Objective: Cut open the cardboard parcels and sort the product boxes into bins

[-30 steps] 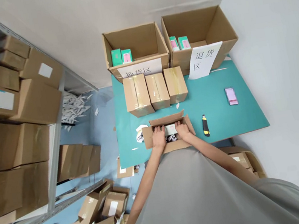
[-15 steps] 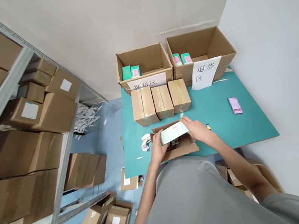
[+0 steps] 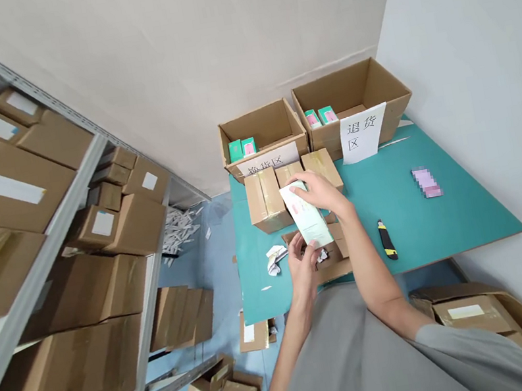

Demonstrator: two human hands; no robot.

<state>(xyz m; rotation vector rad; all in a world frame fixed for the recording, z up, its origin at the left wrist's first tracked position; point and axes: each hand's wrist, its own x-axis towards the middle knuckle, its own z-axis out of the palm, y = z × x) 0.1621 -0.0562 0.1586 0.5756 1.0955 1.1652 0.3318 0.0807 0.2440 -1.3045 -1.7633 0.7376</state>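
A pale green and white product box is held tilted between both of my hands, its printed face toward me. My right hand grips its upper end, thumb across the face. At its lower end my left hand has fingers and thumb closed on the corner. Below it lies an opened cardboard carton at the table's near edge, partly covered by my hands and the box. Crumpled white paper is left of the carton. A black and yellow utility knife lies to the right of my right forearm.
Taped small cartons stand before two open cardboard boxes, left and right, with handwritten signs and green boxes inside. A blurred pink phone-like item lies on the green table. Shelves of cartons stand at left.
The product box has been raised out from over the carton and turned from nearly level to steeply tilted. My right hand has moved up with its end. The view has shifted, uncovering the knife.
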